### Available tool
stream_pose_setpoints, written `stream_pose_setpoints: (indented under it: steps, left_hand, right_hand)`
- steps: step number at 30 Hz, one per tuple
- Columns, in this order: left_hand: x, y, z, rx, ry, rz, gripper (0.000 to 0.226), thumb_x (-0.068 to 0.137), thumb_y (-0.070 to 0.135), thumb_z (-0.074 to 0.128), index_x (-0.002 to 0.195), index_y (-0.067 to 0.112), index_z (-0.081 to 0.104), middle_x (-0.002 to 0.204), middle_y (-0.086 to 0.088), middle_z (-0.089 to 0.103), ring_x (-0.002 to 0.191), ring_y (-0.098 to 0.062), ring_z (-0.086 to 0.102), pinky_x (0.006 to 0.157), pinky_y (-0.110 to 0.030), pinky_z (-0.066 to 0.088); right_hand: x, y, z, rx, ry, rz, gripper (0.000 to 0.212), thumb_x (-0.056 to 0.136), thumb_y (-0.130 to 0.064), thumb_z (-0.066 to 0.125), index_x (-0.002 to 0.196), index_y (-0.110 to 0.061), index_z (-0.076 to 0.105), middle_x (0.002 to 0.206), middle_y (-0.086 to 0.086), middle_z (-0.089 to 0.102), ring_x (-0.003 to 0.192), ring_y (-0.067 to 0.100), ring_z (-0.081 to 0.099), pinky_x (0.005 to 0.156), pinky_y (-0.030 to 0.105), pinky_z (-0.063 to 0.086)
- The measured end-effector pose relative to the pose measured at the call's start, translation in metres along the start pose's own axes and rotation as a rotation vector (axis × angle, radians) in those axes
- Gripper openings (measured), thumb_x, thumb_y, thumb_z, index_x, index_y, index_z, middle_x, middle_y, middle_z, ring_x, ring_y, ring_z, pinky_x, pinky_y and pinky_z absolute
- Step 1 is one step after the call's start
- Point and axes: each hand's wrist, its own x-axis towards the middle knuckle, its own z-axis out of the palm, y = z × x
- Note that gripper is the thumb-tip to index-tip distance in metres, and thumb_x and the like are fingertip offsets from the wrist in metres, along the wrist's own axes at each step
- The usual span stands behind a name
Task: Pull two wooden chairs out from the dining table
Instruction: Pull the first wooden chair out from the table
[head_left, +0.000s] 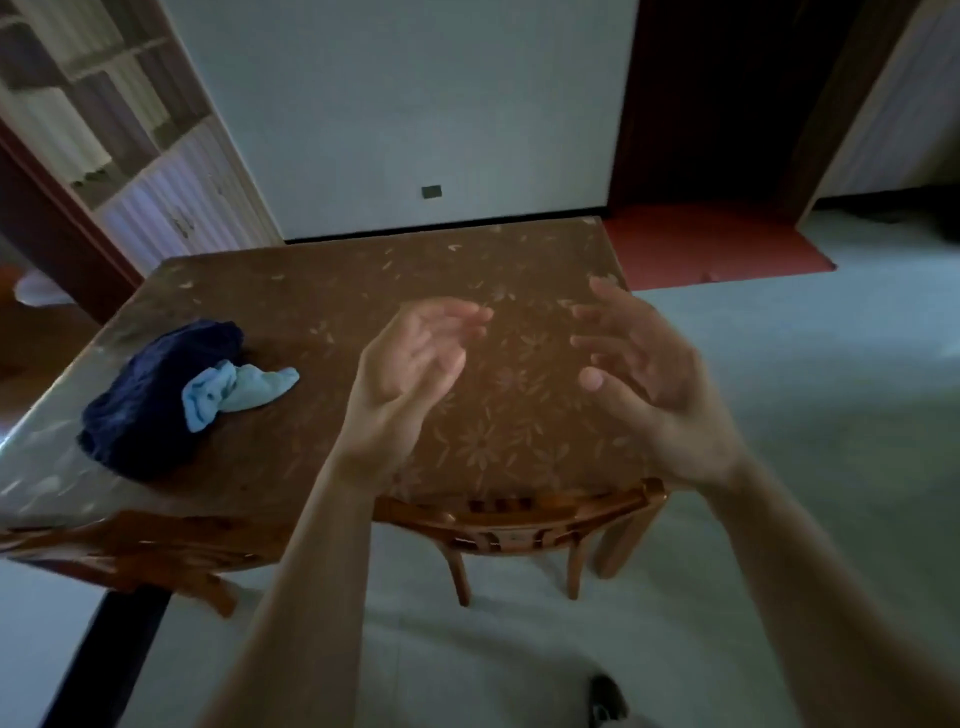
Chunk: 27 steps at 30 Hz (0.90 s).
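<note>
A brown dining table (322, 291) with a leaf-patterned cover fills the middle of the view. One wooden chair (519, 525) is tucked under its near edge; only the curved backrest and legs show. At the near left corner a second wooden piece (156, 551) pokes out, and I cannot tell whether it is a chair. My left hand (410, 374) and my right hand (649, 374) hover above the table top, palms facing each other, fingers spread, holding nothing. Both hands are above and beyond the chair's backrest.
A dark blue cloth (150, 400) with a light blue rag (234, 389) lies on the table's left side. A white wall stands behind, shelves at left, a dark doorway with a red mat (717, 244) at right. Pale floor spreads to the right and near me.
</note>
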Motion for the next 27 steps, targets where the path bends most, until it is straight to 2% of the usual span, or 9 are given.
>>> stream_pose_setpoints:
  steps: [3, 6, 9, 11, 14, 16, 20, 25, 27]
  left_hand:
    - [-0.015, -0.032, -0.017, -0.01, -0.147, -0.059, 0.067, 0.097, 0.064, 0.064, 0.147, 0.022, 0.052, 0.148, -0.002, 0.062, 0.139, -0.02, 0.059, 0.113, -0.036, 0.05]
    - [-0.028, -0.067, -0.028, 0.226, -0.42, -0.248, 0.101, 0.076, 0.078, 0.076, 0.159, 0.046, 0.029, 0.162, 0.028, 0.037, 0.149, 0.008, 0.036, 0.121, -0.028, 0.037]
    - [-0.044, -0.11, -0.026, 0.586, -0.68, -0.421, 0.115, 0.066, 0.075, 0.087, 0.158, 0.052, 0.022, 0.17, 0.015, 0.031, 0.158, -0.015, 0.028, 0.126, -0.052, 0.03]
    - [-0.054, -0.135, -0.017, 0.687, -0.809, -0.522, 0.116, 0.061, 0.074, 0.088, 0.157, 0.052, 0.026, 0.169, 0.012, 0.036, 0.155, -0.02, 0.035, 0.123, -0.05, 0.034]
    - [-0.069, -0.166, 0.004, 0.735, -0.912, -0.615, 0.108, 0.062, 0.064, 0.092, 0.153, 0.05, 0.035, 0.155, 0.013, 0.055, 0.14, -0.018, 0.055, 0.11, -0.044, 0.048]
    - [-0.075, -0.183, 0.013, 0.832, -0.933, -0.621, 0.103, 0.067, 0.063, 0.09, 0.154, 0.048, 0.036, 0.151, 0.01, 0.06, 0.135, -0.02, 0.06, 0.106, -0.043, 0.051]
    - [-0.073, -0.205, 0.008, 1.028, -0.978, -0.61, 0.085, 0.079, 0.065, 0.081, 0.152, 0.052, 0.04, 0.145, 0.008, 0.065, 0.129, -0.024, 0.065, 0.106, -0.044, 0.053]
    - [-0.058, -0.222, 0.0, 1.022, -1.099, -0.711, 0.057, 0.095, 0.053, 0.065, 0.148, 0.056, 0.046, 0.133, 0.005, 0.07, 0.12, -0.027, 0.068, 0.102, -0.044, 0.057]
    - [-0.057, -0.226, 0.0, 0.988, -1.116, -0.727, 0.05, 0.097, 0.047, 0.062, 0.145, 0.053, 0.05, 0.117, 0.008, 0.07, 0.11, -0.026, 0.069, 0.096, -0.042, 0.058]
  right_hand:
    - [-0.024, 0.008, 0.025, -0.104, 0.032, 0.097, 0.085, 0.081, -0.079, 0.07, 0.155, -0.048, 0.039, 0.148, -0.015, 0.06, 0.133, 0.009, 0.063, 0.11, 0.043, 0.052]
    - [-0.037, 0.028, 0.051, -0.497, -0.123, 0.223, 0.102, 0.069, -0.098, 0.058, 0.156, -0.058, 0.024, 0.158, -0.016, 0.05, 0.138, 0.005, 0.053, 0.11, 0.038, 0.046]
    - [-0.047, 0.071, 0.07, -0.755, -0.343, 0.375, 0.121, 0.057, -0.109, 0.046, 0.159, -0.049, 0.017, 0.168, -0.01, 0.038, 0.151, 0.018, 0.042, 0.12, 0.05, 0.035]
    - [-0.055, 0.103, 0.076, -0.845, -0.509, 0.499, 0.132, 0.053, -0.108, 0.049, 0.162, -0.045, 0.013, 0.174, -0.006, 0.026, 0.16, 0.023, 0.028, 0.128, 0.052, 0.02]
    - [-0.068, 0.141, 0.074, -0.904, -0.712, 0.64, 0.13, 0.059, -0.089, 0.073, 0.163, -0.045, 0.01, 0.177, -0.004, 0.019, 0.164, 0.027, 0.016, 0.131, 0.055, 0.005]
    - [-0.069, 0.157, 0.066, -0.948, -0.78, 0.654, 0.124, 0.061, -0.082, 0.077, 0.163, -0.044, 0.018, 0.173, -0.006, 0.031, 0.161, 0.026, 0.026, 0.131, 0.054, 0.01]
    - [-0.052, 0.167, 0.052, -1.032, -0.839, 0.553, 0.081, 0.071, -0.066, 0.073, 0.145, -0.045, 0.051, 0.139, -0.008, 0.067, 0.129, 0.023, 0.063, 0.112, 0.042, 0.044]
    - [-0.028, 0.177, 0.055, -0.986, -1.029, 0.577, 0.055, 0.086, -0.042, 0.076, 0.138, -0.046, 0.058, 0.127, -0.008, 0.072, 0.115, 0.022, 0.07, 0.095, 0.042, 0.058]
    - [-0.025, 0.186, 0.054, -0.977, -1.04, 0.544, 0.047, 0.089, -0.038, 0.073, 0.134, -0.048, 0.061, 0.121, -0.009, 0.075, 0.109, 0.022, 0.072, 0.091, 0.041, 0.06]
